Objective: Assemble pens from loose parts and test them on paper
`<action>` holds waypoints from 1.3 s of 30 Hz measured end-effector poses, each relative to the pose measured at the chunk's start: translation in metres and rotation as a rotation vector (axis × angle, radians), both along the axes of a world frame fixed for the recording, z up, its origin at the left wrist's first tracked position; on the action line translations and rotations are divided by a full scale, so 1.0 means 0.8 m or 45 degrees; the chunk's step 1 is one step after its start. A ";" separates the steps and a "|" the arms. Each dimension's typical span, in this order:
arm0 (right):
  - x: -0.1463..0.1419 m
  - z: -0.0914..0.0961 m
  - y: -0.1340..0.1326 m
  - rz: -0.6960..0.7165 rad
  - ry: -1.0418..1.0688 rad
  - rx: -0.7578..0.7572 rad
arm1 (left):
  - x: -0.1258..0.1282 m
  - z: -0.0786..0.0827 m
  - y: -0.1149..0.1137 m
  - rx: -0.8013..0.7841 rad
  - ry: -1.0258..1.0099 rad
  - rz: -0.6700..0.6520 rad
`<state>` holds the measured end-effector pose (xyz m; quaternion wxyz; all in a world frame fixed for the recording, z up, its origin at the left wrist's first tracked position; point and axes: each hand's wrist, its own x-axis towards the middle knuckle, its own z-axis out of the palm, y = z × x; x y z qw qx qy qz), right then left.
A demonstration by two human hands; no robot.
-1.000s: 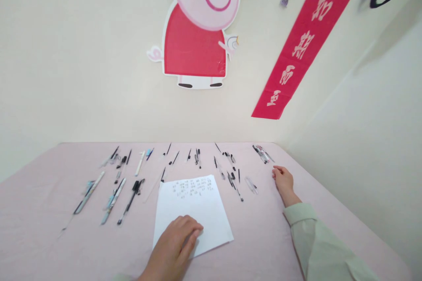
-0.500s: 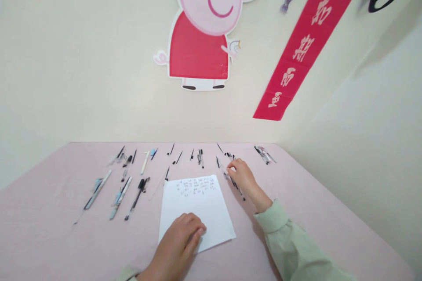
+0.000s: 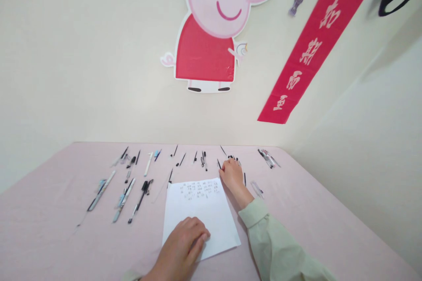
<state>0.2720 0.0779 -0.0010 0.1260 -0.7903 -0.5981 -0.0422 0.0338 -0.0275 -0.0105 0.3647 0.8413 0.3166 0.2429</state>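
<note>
My left hand point(image 3: 184, 246) lies flat, fingers stretched out, on the near corner of a white sheet of paper point(image 3: 201, 206) with small handwriting near its far edge. My right hand point(image 3: 232, 175), in a pale green sleeve, reaches to the paper's far right corner. Its fingers curl down among small pen parts point(image 3: 231, 158) lying there; what they grip, if anything, is hidden. Both hands rest on a pink tabletop point(image 3: 49, 228).
Several pens and pen parts lie in a row along the table's far side, with longer pens point(image 3: 123, 193) at the left and a small bundle point(image 3: 268, 158) at the far right. A cartoon pig cutout point(image 3: 214, 30) and a red banner point(image 3: 313, 44) hang on the wall.
My right hand has swept left from the table's right side to the pen parts by the paper's far right corner. My left hand stays on the paper.
</note>
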 end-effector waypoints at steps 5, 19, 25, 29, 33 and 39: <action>-0.006 -0.012 -0.001 -0.038 0.025 0.049 | 0.000 -0.003 0.001 -0.003 0.032 -0.023; -0.091 0.032 -0.091 0.770 0.711 0.317 | -0.007 -0.008 0.038 -0.975 -0.755 0.569; -0.110 0.025 -0.107 0.864 0.651 0.120 | -0.011 -0.007 0.042 -1.017 -0.787 0.540; -0.050 0.031 -0.076 0.435 0.393 0.147 | -0.011 -0.001 0.039 -1.043 -0.784 0.595; 0.015 0.027 -0.049 0.005 0.084 0.012 | -0.009 0.002 0.039 -1.031 -0.727 0.572; 0.043 0.021 -0.015 -0.090 0.021 -0.065 | -0.009 0.007 0.039 -0.990 -0.660 0.591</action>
